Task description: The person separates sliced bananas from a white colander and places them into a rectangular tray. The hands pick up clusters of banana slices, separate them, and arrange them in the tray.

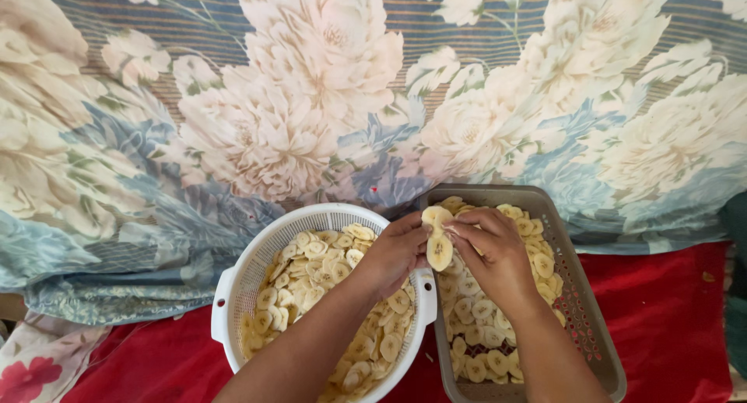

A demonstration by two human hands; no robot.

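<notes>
Both my hands meet between two containers and pinch a small stack of pale yellow banana slices [438, 236]. My left hand [395, 254] hovers over the right edge of a round white colander [233, 282] filled with several thin banana slices. My right hand [492, 251] is over a brown rectangular perforated tray [595, 325] that also holds several slices. The fingertips of both hands grip the same slices, which stand upright between them.
A large floral cloth [311, 99] in cream, blue and green hangs or lies behind the containers. A red cloth [669, 317] covers the surface under the colander and tray. A flowered fabric corner [35, 368] shows at the lower left.
</notes>
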